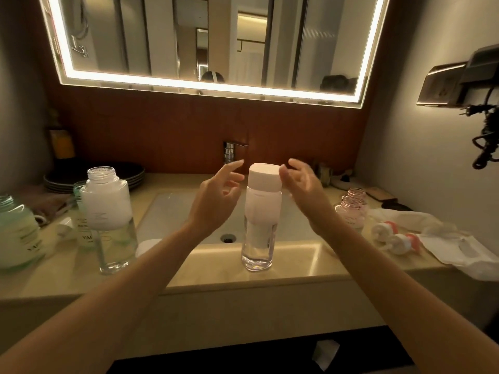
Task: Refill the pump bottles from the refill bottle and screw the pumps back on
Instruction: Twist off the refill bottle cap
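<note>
I am holding both hands up beside the white cap (264, 176) of the capped bottle (259, 233), which I am taking for the refill bottle. It is standing upright on the counter (297, 268) at six o'clock from the faucet (231, 153), probably so spills would run into the sink basin (167, 214). My left hand (216, 197) is hanging released at the cap's nine o'clock, fingers loose and apart from it. My right hand (299, 182) is grasping nothing at three o'clock, its thumb just beside the cap; I cannot tell if it is touching. At nine o'clock the open-necked clear bottle (108, 220) is waiting, and at three o'clock the pink bottle (352, 209) is standing open, with the pumps (399, 240) lying on tissue (459, 249), likely to be kept clean.
</note>
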`<state>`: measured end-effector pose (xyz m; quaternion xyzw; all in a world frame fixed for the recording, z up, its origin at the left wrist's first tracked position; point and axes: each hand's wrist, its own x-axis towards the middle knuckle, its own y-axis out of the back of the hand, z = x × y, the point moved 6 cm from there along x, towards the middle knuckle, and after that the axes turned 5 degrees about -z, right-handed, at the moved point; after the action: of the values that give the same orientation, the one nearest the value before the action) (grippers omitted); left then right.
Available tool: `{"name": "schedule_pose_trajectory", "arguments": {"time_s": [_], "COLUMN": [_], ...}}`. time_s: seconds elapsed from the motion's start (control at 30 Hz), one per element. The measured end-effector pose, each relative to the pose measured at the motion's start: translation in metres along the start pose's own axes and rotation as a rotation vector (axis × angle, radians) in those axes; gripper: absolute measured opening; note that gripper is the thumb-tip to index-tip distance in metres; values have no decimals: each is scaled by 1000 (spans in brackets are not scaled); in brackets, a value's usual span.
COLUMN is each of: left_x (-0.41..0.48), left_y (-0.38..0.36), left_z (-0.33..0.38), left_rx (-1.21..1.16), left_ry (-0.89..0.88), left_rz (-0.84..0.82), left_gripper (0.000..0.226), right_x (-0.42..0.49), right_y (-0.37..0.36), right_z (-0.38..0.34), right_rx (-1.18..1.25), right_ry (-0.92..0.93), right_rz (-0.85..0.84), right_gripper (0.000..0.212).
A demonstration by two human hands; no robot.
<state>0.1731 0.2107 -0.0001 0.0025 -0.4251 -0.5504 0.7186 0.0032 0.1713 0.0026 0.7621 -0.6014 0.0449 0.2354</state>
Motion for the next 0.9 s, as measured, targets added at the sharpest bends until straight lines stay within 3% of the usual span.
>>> {"name": "schedule_pose_trajectory", "arguments": {"time_s": [0.1, 0.2, 0.33, 0.5, 0.63, 0.77, 0.9], "left_x": [-13, -19, -12, -6, -6, -7, -7], "left_y": [-16, -37, -58, -59, -58, -59, -59], "left_z": [-25, -31, -28, -31, -32, -32, -33], "left_rx": [-109, -230, -280, -245, -202, -204, -212], "left_ry": [111, 156, 198, 181, 156, 141, 139], "left_rz": [-108, -236, -230, -143, -113, -90, -83], "left_gripper": [43, 68, 74, 67, 68, 68, 68], "right_x": [12, 23, 31, 34, 32, 33, 38], "right_y": [9, -1, -12, -14, -13, -13, -16], "right_z": [-25, -43, -46, -43, -43, -48, -49], "right_rx": [-235, -496, -720, -725, -602, -614, -687], "right_ry": [106, 158, 196, 199, 165, 126, 57], "right_rz": [56, -61, -128, -116, -279, -401, -403], "right_gripper": [64, 63, 64, 52, 45, 55, 69]}}
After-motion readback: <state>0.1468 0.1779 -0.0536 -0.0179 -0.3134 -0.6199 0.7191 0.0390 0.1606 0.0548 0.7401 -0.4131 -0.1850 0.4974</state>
